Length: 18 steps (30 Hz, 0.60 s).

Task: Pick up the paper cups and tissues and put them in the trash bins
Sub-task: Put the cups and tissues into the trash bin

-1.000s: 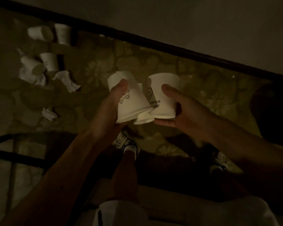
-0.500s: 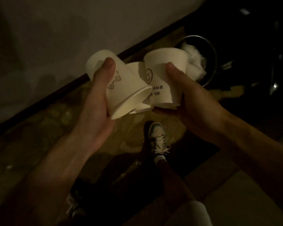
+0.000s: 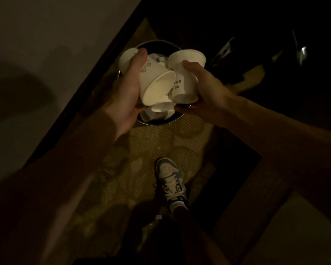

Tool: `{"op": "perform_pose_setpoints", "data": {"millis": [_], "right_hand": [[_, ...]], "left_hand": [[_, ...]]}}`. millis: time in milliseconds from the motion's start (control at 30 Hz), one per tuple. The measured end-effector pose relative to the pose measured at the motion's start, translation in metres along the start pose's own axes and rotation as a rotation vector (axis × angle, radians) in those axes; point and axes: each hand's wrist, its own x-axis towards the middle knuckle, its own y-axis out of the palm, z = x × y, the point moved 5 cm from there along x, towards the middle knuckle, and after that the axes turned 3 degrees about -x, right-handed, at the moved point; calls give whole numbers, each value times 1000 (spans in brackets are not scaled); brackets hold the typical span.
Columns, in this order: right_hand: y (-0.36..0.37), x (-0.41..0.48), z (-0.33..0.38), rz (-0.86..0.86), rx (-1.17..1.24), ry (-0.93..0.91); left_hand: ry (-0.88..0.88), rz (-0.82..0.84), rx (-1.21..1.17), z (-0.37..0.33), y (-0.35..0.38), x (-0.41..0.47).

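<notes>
My left hand (image 3: 129, 87) grips a white paper cup (image 3: 157, 87) with a printed doodle, tilted with its base toward me. My right hand (image 3: 201, 88) holds another white paper cup (image 3: 185, 73) with dark lettering, thumb across its side. A third small cup (image 3: 161, 107) is wedged between and below them. All sit directly above a round metal trash bin (image 3: 157, 121), whose rim shows around my hands. White cups and tissue lie inside the bin, mostly hidden.
The bin stands on a patterned yellowish rug (image 3: 161, 142) beside a dark baseboard (image 3: 96, 73) and pale wall. My sneaker (image 3: 170, 182) is on the rug below the bin. Dark unclear objects with a shiny part (image 3: 302, 52) lie at upper right.
The view swung from the littered rug to the bin. Both hands carried the cups over the bin; they now hover directly above its opening.
</notes>
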Motion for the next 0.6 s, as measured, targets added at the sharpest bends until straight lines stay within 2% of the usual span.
{"op": "perform_pose_setpoints", "data": {"millis": [100, 267, 400, 600], "right_hand": [[-3, 41, 2, -64, -119, -4], [-17, 78, 10, -282, -335, -125], [-18, 82, 8, -316, -475, -196], [-35, 48, -2, -420, -467, -333]], "left_hand": [[-59, -40, 54, 7, -8, 36], [-140, -41, 103, 20, -11, 68], [-164, -101, 143, 16, -19, 71], [30, -277, 253, 4, -52, 42]]}}
